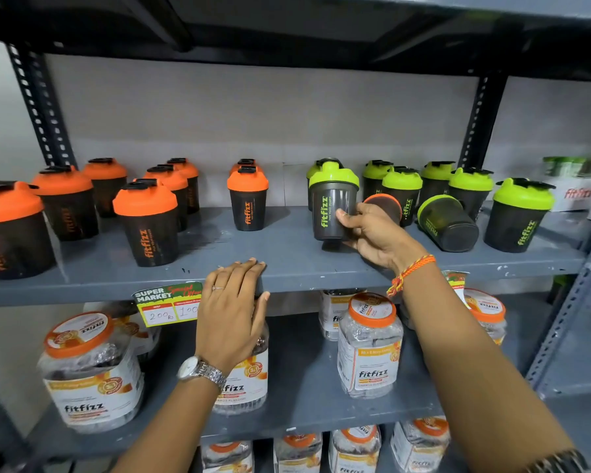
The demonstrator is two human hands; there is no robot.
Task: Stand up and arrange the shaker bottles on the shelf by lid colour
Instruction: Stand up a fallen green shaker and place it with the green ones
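Note:
Dark shaker bottles stand on the grey shelf (287,264). Several with orange lids (145,203) fill its left half, and one orange-lidded bottle (248,199) stands alone near the middle. Green-lidded bottles (522,213) crowd the right half. My right hand (376,233) is shut on an upright green-lidded bottle (331,206), thumb on its front. Just behind my fingers an orange-rimmed bottle (386,203) lies on its side, partly hidden. Another green-lidded bottle (447,223) lies tipped over to the right. My left hand (231,312) rests flat on the shelf's front edge, holding nothing.
Clear jars with orange lids (369,343) stand on the shelf below, and more sit on the one under it. A yellow price tag (168,307) hangs on the shelf edge. Black perforated uprights (40,104) frame the rack. A white box (577,192) stands at the far right.

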